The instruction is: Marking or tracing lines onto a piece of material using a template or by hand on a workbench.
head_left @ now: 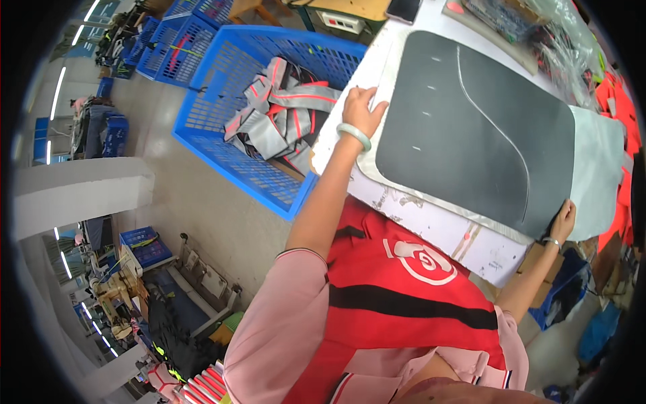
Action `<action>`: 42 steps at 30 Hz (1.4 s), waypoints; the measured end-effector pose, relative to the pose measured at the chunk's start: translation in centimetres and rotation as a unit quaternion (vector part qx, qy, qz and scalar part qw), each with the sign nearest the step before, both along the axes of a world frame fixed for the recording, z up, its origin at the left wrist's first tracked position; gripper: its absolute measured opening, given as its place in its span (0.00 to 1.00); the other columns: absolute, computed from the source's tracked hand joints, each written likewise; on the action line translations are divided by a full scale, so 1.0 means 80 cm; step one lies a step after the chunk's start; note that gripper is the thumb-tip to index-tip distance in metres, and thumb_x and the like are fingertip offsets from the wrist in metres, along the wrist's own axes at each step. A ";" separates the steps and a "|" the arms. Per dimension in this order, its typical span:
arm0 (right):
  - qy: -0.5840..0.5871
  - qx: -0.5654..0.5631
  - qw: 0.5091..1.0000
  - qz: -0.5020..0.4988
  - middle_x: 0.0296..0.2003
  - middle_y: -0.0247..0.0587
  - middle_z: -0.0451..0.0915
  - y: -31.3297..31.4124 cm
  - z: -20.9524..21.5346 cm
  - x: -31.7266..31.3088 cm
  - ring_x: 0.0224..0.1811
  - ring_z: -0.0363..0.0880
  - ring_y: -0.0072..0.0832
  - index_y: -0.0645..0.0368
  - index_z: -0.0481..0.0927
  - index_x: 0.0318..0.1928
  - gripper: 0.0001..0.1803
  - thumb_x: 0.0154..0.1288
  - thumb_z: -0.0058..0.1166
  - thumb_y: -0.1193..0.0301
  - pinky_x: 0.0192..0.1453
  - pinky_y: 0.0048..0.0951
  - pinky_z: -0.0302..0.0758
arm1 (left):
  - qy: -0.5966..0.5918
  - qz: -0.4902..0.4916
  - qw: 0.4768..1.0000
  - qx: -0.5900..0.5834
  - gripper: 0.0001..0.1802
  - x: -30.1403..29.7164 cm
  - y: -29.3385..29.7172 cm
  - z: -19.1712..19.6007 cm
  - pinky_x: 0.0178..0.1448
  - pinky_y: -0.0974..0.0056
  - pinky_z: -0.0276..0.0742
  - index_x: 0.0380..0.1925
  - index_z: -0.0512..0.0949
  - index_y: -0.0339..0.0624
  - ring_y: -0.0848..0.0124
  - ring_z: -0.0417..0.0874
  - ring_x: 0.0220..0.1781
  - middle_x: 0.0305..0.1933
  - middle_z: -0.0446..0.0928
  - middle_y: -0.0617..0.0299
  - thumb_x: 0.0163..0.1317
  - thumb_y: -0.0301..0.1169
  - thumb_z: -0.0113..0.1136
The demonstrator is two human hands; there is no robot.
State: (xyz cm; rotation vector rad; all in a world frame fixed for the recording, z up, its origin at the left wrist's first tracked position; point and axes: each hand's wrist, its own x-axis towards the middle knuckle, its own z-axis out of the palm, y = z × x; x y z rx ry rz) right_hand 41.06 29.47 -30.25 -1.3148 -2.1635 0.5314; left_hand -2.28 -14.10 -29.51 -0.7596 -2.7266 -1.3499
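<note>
A dark grey panel [457, 135] with rounded corners lies on the slanted white table [417, 209]. It bears a long curved white line and several short white marks. A pale silvery sheet [595, 168] shows under it and sticks out on the right. My left hand [363, 113], with a pale bangle at the wrist, rests beside the panel's left edge, thumb and forefinger apart. At the lower right corner, my right hand [564, 221] has its fingers closed on the panel's edge. Whether it also grips the pale sheet I cannot tell.
Left of the table stands a blue crate [235, 172] holding grey and red-orange strips [286, 111]. Clear plastic bags [565, 47] lie at the table's far right, near a phone [404, 9]. Bright orange fabric [616, 101] hangs at the right. A wheeled cart [202, 289] stands lower left.
</note>
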 end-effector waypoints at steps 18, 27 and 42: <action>0.044 -0.028 0.999 0.015 0.34 0.36 0.77 -0.044 0.016 -0.018 0.37 0.72 0.21 0.66 0.76 0.45 0.19 0.73 0.48 0.59 0.46 0.23 0.71 | -0.007 0.017 0.999 -0.047 0.22 0.007 0.010 -0.001 0.56 0.55 0.70 0.47 0.81 0.42 0.55 0.74 0.49 0.43 0.75 0.52 0.51 0.34 0.66; 0.027 -0.039 0.999 -0.017 0.35 0.42 0.79 -0.071 0.017 -0.016 0.37 0.74 0.25 0.68 0.76 0.47 0.21 0.72 0.47 0.58 0.47 0.26 0.72 | 0.005 0.022 0.998 -0.051 0.19 0.007 0.009 -0.003 0.56 0.56 0.70 0.46 0.82 0.43 0.55 0.74 0.48 0.42 0.75 0.53 0.51 0.33 0.62; -0.042 0.004 0.997 -0.062 0.39 0.49 0.82 -0.065 0.005 -0.014 0.42 0.80 0.36 0.62 0.78 0.49 0.23 0.70 0.48 0.53 0.50 0.31 0.73 | 0.091 0.022 0.994 -0.048 0.22 -0.015 0.023 -0.019 0.45 0.59 0.75 0.40 0.83 0.41 0.60 0.79 0.37 0.34 0.79 0.55 0.48 0.42 0.70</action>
